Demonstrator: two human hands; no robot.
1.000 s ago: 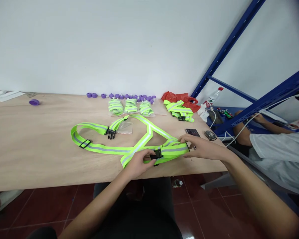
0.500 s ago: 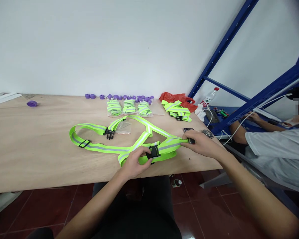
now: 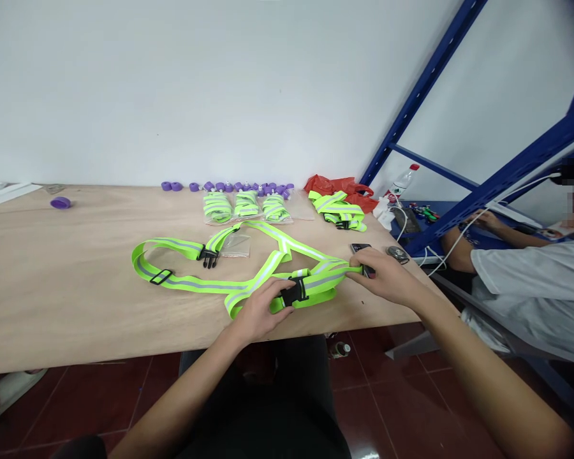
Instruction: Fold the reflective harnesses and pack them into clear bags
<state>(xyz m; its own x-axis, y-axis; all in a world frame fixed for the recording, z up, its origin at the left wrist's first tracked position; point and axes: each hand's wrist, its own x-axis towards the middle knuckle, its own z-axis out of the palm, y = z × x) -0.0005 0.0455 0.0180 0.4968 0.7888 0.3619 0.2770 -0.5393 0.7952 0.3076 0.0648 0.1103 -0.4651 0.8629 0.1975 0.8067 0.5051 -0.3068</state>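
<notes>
Overall, from my end, the wooden table (image 3: 76, 268) takes up most of the surface, pale and faintly grained. Near its front edge lies the lime-green strap harness (image 3: 268, 268). Its left loop sits as it did a second ago; the doubled stretch at right, broad then, now tapers to a pinched end. Flat webbing, grey reflective stripe along the middle, angled joins, the left loop curling up on edge. I read the right hand (image 3: 382, 274) as drawn in, thumb and fingertips gripping that tapered end; a second ago it was spread wider there. Left hand (image 3: 261, 309) holds a black plastic buckle (image 3: 294, 292), as before. Behind the harness, coiled green bundles (image 3: 246, 204) sit in clear, shiny bags. Phone (image 3: 361, 247), dark, partly hidden by the right hand. Smaller: a pronged black clip (image 3: 209, 257), then squat purple pieces (image 3: 175, 186) by the wall.
</notes>
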